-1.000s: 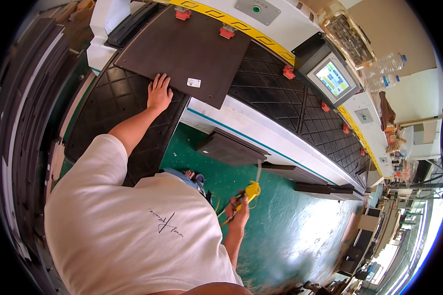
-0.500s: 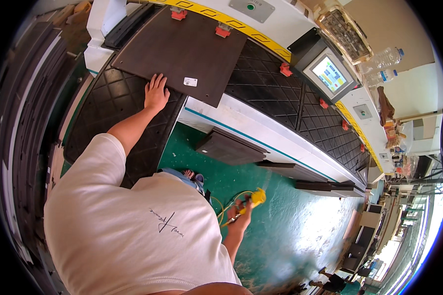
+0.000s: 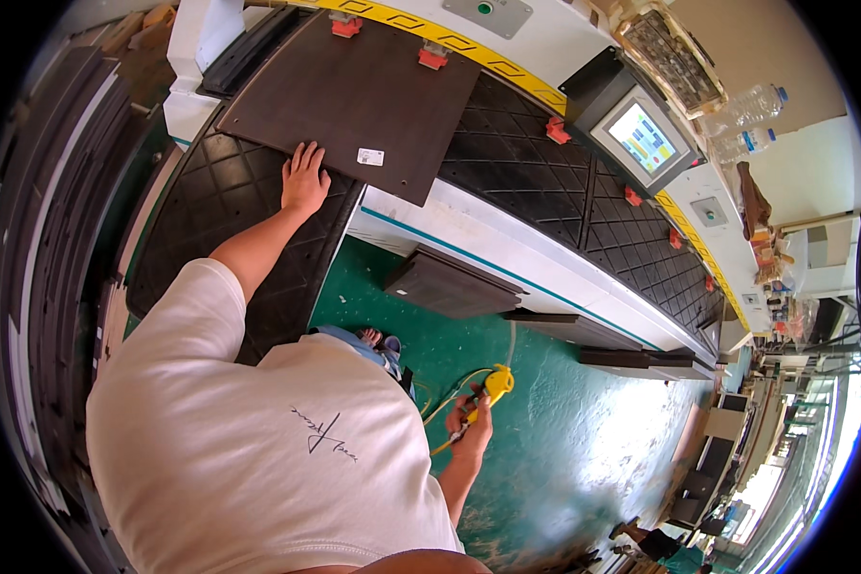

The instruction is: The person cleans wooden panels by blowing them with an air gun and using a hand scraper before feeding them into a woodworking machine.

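Observation:
My left hand (image 3: 305, 180) lies with fingers stretched out on the near edge of a dark brown board (image 3: 354, 105). The board has a small white label (image 3: 370, 157) and holes near its corners. It rests on the black, grooved top (image 3: 234, 196) of a machine, its far edge by the red clamps (image 3: 345, 26). Lower down, over the green floor, my right hand (image 3: 471, 428) is closed around a yellow air blow gun (image 3: 495, 386). A thin yellow hose (image 3: 447, 402) runs from it toward my body.
A touch screen (image 3: 641, 139) stands on the machine's far rail. Dark boards (image 3: 454, 284) lean against the machine's white base. Stacked panels (image 3: 53, 258) fill the left side. Plastic bottles (image 3: 756, 105) lie at the upper right. Another person (image 3: 662, 547) is at the lower right.
My right hand has shifted slightly, and the blow gun has turned to stand a little more upright. My left hand stays in place on the board.

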A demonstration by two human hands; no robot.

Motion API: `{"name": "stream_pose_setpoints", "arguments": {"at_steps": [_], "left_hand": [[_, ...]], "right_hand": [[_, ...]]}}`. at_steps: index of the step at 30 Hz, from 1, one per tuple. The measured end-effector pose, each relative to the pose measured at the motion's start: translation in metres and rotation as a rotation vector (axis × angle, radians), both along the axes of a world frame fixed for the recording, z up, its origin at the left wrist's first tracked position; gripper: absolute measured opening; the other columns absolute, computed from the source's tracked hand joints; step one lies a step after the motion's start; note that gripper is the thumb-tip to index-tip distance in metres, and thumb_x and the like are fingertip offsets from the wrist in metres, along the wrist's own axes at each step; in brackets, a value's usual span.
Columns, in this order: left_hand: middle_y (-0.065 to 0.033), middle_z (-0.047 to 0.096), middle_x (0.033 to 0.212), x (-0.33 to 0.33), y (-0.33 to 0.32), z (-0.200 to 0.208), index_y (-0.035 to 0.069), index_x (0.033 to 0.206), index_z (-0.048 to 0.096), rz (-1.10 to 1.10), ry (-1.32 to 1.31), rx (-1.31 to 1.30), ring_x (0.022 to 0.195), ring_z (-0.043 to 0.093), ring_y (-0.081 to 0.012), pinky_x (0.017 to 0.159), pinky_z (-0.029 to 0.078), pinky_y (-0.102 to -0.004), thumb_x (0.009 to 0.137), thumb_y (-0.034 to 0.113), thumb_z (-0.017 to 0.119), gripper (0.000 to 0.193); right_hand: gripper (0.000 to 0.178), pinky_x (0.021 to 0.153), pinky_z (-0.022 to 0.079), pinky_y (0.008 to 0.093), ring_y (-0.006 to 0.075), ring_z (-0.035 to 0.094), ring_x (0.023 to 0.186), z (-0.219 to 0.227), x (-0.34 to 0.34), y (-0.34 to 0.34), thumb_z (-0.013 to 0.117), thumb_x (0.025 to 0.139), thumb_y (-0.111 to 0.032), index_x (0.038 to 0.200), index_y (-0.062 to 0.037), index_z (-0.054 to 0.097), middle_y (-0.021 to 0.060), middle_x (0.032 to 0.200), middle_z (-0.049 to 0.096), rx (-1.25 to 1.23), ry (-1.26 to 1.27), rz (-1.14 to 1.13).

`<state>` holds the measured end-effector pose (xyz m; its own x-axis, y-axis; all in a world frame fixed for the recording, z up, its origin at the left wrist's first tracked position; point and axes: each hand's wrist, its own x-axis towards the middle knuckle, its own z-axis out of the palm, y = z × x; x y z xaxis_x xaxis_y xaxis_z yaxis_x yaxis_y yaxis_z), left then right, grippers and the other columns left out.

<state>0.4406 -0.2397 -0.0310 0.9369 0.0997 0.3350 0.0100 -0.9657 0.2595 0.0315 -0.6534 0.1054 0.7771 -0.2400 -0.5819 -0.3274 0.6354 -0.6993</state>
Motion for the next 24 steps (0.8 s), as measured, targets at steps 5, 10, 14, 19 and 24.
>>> {"name": "stream_pose_setpoints", "arguments": {"at_steps": [5,10,14,19,24], "left_hand": [[-0.0074,0.040,0.161,-0.001,0.003,-0.002,0.011,0.149,0.047,0.015,0.001,0.030,0.153,0.031,-0.0302,0.122,0.029,-0.0513,0.099,0.026,0.056,0.053],[-0.0074,0.040,0.162,0.001,0.001,-0.001,0.011,0.148,0.047,0.000,-0.004,-0.008,0.154,0.030,-0.0296,0.122,0.028,-0.0540,0.099,0.027,0.055,0.053],[-0.0076,0.041,0.161,-0.001,0.003,-0.003,0.011,0.149,0.047,0.005,-0.018,0.024,0.153,0.031,-0.0302,0.121,0.029,-0.0514,0.099,0.026,0.056,0.052],[-0.0079,0.041,0.161,-0.001,0.002,-0.003,0.011,0.149,0.047,0.005,-0.025,0.033,0.152,0.032,-0.0306,0.121,0.030,-0.0513,0.099,0.026,0.056,0.053],[-0.0082,0.041,0.160,0.000,0.002,-0.002,0.011,0.148,0.047,0.000,-0.027,0.025,0.152,0.032,-0.0308,0.121,0.030,-0.0513,0.099,0.025,0.056,0.053]], "right_hand": [[0.055,0.044,0.036,0.0276,0.0142,0.050,0.047,0.009,-0.002,0.007,0.050,0.107,-0.046,0.140,-0.0019,0.050,0.0102,0.089,0.066,-0.086,0.112,0.581],[0.053,0.047,0.038,0.0288,0.0132,0.050,0.050,-0.003,0.002,0.013,0.051,0.108,-0.046,0.137,-0.0011,0.052,0.0095,0.089,0.066,-0.020,-0.019,0.067],[0.054,0.047,0.036,0.0281,0.0128,0.049,0.051,0.010,0.003,0.008,0.051,0.108,-0.046,0.137,-0.0009,0.052,0.0101,0.088,0.065,-0.126,0.051,0.332],[0.057,0.047,0.033,0.0264,0.0118,0.047,0.049,0.007,0.003,0.012,0.054,0.106,-0.047,0.139,-0.0002,0.052,0.0105,0.086,0.064,-0.095,0.082,0.538],[0.057,0.047,0.034,0.0265,0.0112,0.047,0.050,0.002,0.008,0.013,0.053,0.107,-0.046,0.140,0.0000,0.051,0.0109,0.087,0.064,-0.065,0.056,0.554]]}}
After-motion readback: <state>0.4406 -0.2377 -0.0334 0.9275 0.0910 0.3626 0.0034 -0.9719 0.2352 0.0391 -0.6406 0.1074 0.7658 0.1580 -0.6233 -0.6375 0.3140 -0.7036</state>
